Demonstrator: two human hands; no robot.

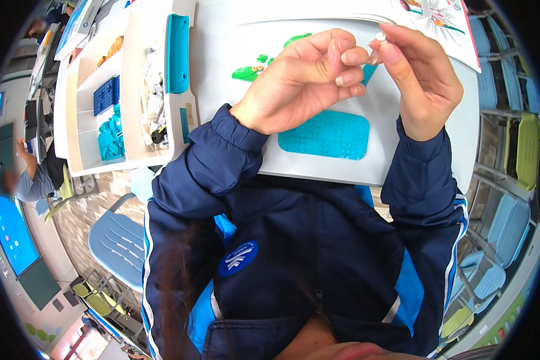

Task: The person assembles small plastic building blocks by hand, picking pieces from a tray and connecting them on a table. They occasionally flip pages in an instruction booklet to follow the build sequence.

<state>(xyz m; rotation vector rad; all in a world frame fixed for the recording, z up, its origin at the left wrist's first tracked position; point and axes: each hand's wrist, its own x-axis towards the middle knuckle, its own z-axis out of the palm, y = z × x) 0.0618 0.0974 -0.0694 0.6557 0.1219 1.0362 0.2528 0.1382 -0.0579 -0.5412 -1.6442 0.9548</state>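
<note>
Between the thumb and forefinger of my right hand (429,84) is a small white toy brick piece (380,38), raised over the white table. Beside it, my left hand (309,81) has its fingers curled in with the thumb against them. Whatever those fingers may hold is too small or hidden to make out. A turquoise studded baseplate (324,135) lies on the table below both hands. Several small green pieces (246,73) lie behind my left wrist, partly covered by the hand.
At the left stands a white compartment tray (72,123) with dark blue bricks (106,96), turquoise bricks (111,137) and white pieces (153,90). An open picture booklet (354,12) lies at the back. Blue chairs (117,240) and a seated person (36,180) are beyond the table.
</note>
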